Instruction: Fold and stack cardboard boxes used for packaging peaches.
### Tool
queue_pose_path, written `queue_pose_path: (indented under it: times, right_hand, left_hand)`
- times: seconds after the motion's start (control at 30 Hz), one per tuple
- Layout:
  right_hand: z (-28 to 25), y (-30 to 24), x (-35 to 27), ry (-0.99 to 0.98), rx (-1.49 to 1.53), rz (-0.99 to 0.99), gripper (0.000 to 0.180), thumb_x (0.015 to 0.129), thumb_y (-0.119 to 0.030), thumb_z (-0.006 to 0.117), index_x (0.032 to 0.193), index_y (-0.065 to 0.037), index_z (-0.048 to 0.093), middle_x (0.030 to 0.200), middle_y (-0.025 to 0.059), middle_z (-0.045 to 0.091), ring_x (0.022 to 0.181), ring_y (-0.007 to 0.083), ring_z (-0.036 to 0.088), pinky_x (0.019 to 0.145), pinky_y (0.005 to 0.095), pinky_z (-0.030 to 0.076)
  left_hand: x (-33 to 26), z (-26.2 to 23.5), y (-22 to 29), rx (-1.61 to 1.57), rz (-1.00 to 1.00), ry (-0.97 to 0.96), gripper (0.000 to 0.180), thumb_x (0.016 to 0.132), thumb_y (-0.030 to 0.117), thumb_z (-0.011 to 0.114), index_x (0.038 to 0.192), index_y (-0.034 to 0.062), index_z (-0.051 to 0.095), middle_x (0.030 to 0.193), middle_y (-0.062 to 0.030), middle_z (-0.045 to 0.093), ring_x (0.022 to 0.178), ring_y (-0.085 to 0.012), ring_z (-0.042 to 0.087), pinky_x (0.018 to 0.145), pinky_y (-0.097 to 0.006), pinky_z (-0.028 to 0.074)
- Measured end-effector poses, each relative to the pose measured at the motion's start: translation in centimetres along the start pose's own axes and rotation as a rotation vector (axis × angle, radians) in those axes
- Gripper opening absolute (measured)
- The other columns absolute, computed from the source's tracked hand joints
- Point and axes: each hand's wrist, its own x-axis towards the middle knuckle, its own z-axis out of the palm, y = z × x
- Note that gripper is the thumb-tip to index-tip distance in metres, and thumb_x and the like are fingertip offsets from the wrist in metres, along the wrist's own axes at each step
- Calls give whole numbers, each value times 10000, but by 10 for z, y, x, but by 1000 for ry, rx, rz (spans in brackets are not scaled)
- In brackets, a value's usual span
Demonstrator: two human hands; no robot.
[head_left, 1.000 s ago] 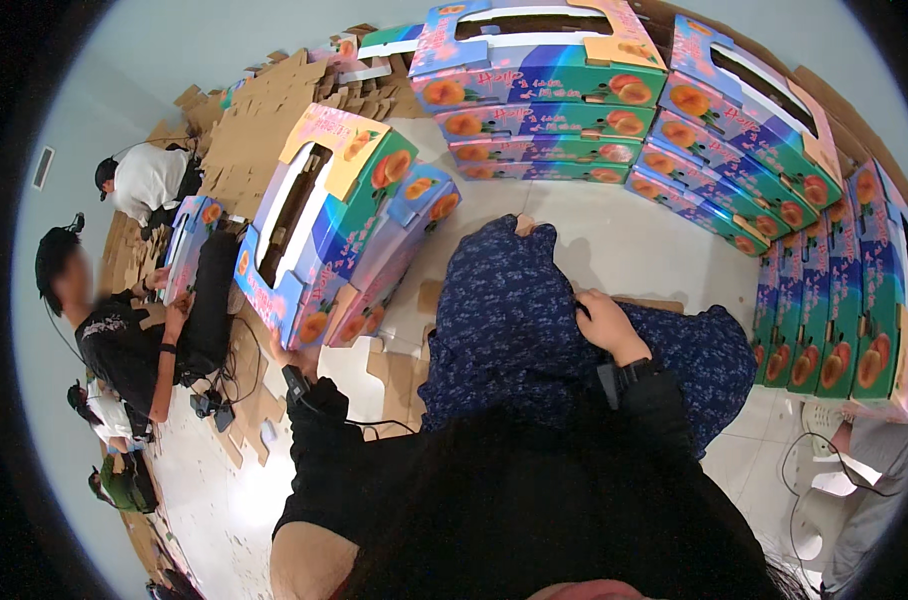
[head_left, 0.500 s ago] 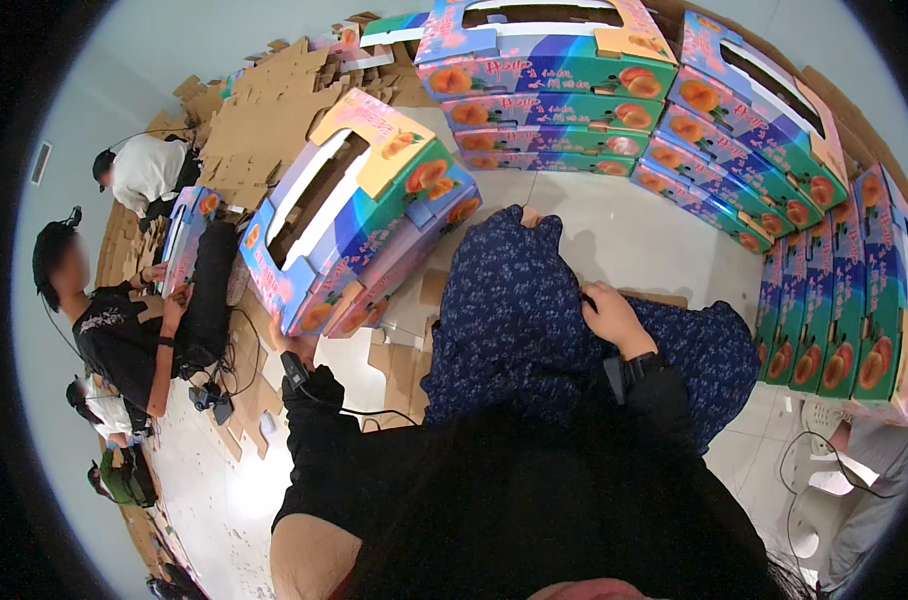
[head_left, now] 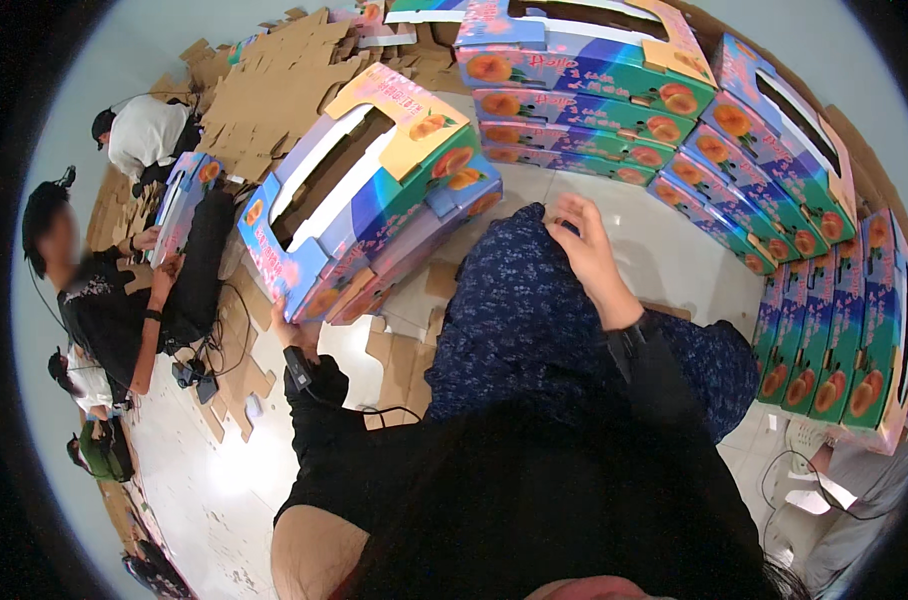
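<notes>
A colourful cardboard fruit box [head_left: 374, 225] with peach pictures and a long open slot in its top stands at the front left, resting on another box [head_left: 414, 250] of the same print. My left hand [head_left: 296, 332] grips the upper box at its near lower corner; part of the fingers is hidden by the box. My right hand [head_left: 586, 250] is raised over my knee, empty, its fingers slightly bent and the thumb apart. Below it my lap is covered by a dark blue patterned skirt [head_left: 534, 310].
Stacked fruit boxes stand ahead [head_left: 584, 75], at the right front [head_left: 764, 150] and on the right [head_left: 824, 330]. Flat brown cardboard [head_left: 274, 105] is piled at the far left. A co-worker [head_left: 104, 310] in black handles a box [head_left: 186, 205]. Cables and cardboard lie on the floor.
My right hand has left my lap and moved forward and up. My left hand stays at the box corner. The view has shifted slightly, and the box appears a little higher.
</notes>
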Motion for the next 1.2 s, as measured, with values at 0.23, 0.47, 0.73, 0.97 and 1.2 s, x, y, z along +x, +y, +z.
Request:
queue_pose_path:
  times: [0.23, 0.47, 0.73, 0.97, 1.2]
  right_hand:
    - [107, -6, 23, -100, 1085, 994, 717, 770, -231, 674, 1344, -16, 303, 1376, 210, 286, 1289, 338, 317, 1048, 513, 354]
    - [196, 34, 5, -119, 801, 1138, 952, 703, -352, 788, 1442, -181, 212, 1492, 184, 98, 1345, 351, 183, 1027, 529, 334]
    - [223, 91, 0, -189, 481, 1012, 943, 695, -403, 807, 1419, -135, 265, 1356, 93, 365, 1183, 266, 370, 908, 489, 399]
    - [237, 106, 5, -428, 558, 912, 713, 759, -402, 757, 1325, -161, 397, 1186, 63, 491, 1093, 223, 483, 851, 400, 462]
    - [217, 103, 2, -592, 498, 723, 844, 813, -419, 676, 1451, -84, 237, 1382, 68, 386, 1242, 200, 404, 983, 362, 383]
  left_hand:
    - [-9, -5, -10, -76, 72, 91, 689, 768, 350, 621, 1342, 27, 421, 1278, -162, 548, 1182, -347, 520, 1035, -505, 375]
    - [-11, -4, -16, -103, 106, 103, 723, 743, 337, 640, 1349, 20, 406, 1265, -157, 550, 1178, -339, 522, 1028, -494, 387]
    - [-14, 1, -23, -86, 270, 138, 732, 710, 283, 629, 1343, -4, 401, 1251, -151, 547, 1157, -336, 533, 1005, -492, 423]
    - [-16, -8, -20, -20, 229, 104, 739, 691, 274, 639, 1335, -4, 404, 1232, -136, 559, 1122, -301, 556, 971, -482, 448]
    - [-22, 11, -20, -73, 333, 106, 733, 702, 355, 660, 1321, 37, 427, 1231, -129, 554, 1123, -292, 549, 982, -467, 427]
